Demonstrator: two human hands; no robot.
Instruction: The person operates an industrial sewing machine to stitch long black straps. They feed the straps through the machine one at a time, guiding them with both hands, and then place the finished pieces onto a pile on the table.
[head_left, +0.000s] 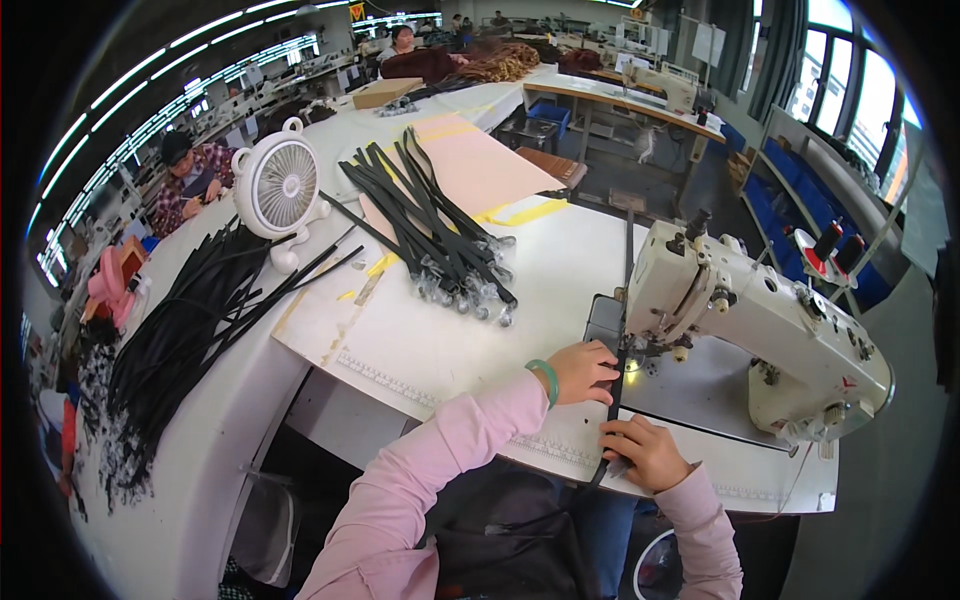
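A long black strap (615,398) runs under the head of a white sewing machine (710,290) and down over the table's front edge toward my lap. Just in front of the needle area, my left hand (583,374) presses its fingers together on the strap. Closer to the table edge, my right hand (648,453) grips the same strap, with a bit of something clear under its fingers. A small light glows beside the needle, whose tip I cannot make out. Behind my left hand lies a bundle of black straps (430,215) with clear plastic-wrapped ends (470,290).
A white fan (285,185) stands at the left, beside a big pile of black straps (185,330) hanging off the table. A pink sheet (485,160) lies farther back. Thread spools (828,240) stand behind the machine. A ruler strip (385,378) edges the table. Other people sit farther off.
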